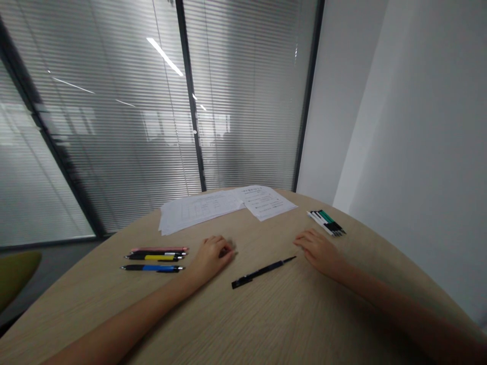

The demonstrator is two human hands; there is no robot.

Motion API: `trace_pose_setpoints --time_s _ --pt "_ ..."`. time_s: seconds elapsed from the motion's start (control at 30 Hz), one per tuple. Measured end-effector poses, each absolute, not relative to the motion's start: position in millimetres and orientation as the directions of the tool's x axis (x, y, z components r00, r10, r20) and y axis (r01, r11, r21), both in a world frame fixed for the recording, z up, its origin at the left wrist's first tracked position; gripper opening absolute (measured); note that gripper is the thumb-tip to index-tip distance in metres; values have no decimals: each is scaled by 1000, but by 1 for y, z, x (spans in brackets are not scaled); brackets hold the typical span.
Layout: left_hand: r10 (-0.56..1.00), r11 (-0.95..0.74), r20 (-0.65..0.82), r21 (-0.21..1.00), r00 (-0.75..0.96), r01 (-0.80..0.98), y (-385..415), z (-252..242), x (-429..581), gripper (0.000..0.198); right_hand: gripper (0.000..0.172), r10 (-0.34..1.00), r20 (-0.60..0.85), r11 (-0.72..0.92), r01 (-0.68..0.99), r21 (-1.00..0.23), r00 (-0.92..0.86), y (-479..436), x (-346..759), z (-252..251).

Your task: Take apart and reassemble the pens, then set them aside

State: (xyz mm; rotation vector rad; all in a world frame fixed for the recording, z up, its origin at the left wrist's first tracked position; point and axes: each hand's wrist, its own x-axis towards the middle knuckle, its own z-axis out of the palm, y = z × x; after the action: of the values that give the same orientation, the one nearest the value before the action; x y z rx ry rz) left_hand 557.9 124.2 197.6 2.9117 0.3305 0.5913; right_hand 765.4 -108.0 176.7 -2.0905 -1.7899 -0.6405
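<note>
My left hand (213,257) rests on the wooden table (258,319) with its fingers curled and a gap between thumb and fingertips; nothing shows in it. My right hand (317,250) lies on the table with its fingers reaching left, holding nothing visible. Between and slightly in front of both hands lies a black pen (263,272), its tip close to my right fingers. Left of my left hand are a blue pen (152,268), a yellow pen (154,257) and a pink pen (160,249). Beyond my right hand sits a group of white, green and black pens (326,223).
Printed paper sheets (201,209) and another sheet (266,203) lie at the table's far edge. Behind them stands a glass partition with blinds (247,101). A white wall (426,126) is on the right, and a green chair (17,276) at the left edge.
</note>
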Motion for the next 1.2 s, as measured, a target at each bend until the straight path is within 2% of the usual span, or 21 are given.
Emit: trace_pose_setpoints --time_s 0.2,0.47,0.63,0.73,0.8,0.97,1.2 --pt "248 -961 395 216 885 173 123 198 557 13 26 899 439 -42 994 105 -9 -107 750 181" --pt "239 -959 466 252 852 132 121 200 556 13 14 917 398 -24 998 66 -4 -104 742 183" --pt "90 -958 405 285 910 -32 101 203 552 19 11 914 407 -19 999 28 6 -104 735 182" --pt "-18 -958 343 263 939 -115 91 202 550 23 12 908 418 -30 1000 6 25 -105 732 181" --pt "-37 -963 316 243 948 -118 89 201 550 23 12 902 431 -39 999 -5 37 -105 730 181" --pt "-4 -951 330 292 944 -106 94 199 553 13 12 877 475 -73 997 -19 73 -106 731 186" --pt "187 -898 403 440 896 -11 107 204 555 9 15 780 604 -163 985 -58 165 -109 746 194"
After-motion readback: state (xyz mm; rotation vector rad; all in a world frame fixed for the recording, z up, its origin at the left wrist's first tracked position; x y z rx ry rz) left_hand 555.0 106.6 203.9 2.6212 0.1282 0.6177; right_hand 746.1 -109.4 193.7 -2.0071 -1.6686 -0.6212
